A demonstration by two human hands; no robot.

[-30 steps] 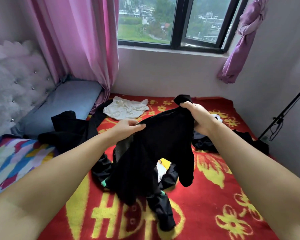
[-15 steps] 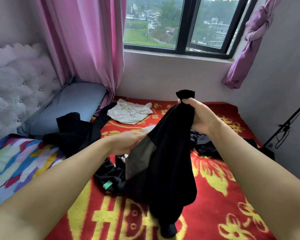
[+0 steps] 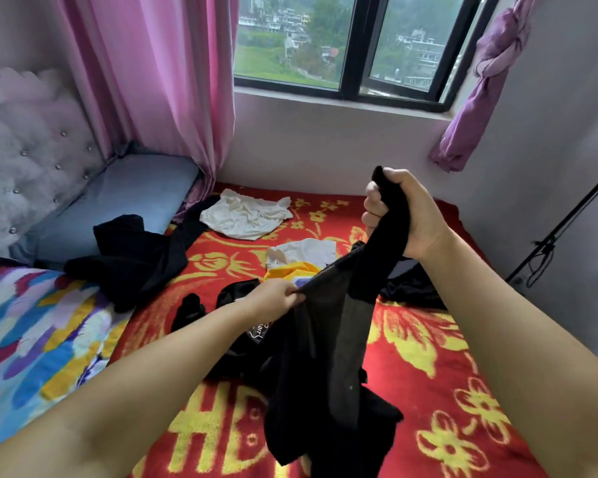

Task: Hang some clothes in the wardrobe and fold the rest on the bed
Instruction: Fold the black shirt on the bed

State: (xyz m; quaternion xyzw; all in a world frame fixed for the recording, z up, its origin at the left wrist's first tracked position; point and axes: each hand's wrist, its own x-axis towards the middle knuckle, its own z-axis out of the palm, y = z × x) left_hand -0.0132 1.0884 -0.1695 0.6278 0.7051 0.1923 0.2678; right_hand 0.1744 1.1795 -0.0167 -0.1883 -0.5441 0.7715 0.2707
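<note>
We are pinching the sheer edge of the black garment (image 3: 328, 357) in our left hand (image 3: 273, 300), now drawn lower and further out, while our right hand (image 3: 399, 212), fist closed on its bunched end, is lifting it higher over the bed (image 3: 446, 391), stretching it for sorting. Large yellow letters on the blanket, seemingly "HD", are showing; white print beneath is unreadable.

A bed with a red blanket (image 3: 428, 367) — black clothes (image 3: 135, 253), a white garment (image 3: 246, 217), a yellow one (image 3: 290, 270).
</note>
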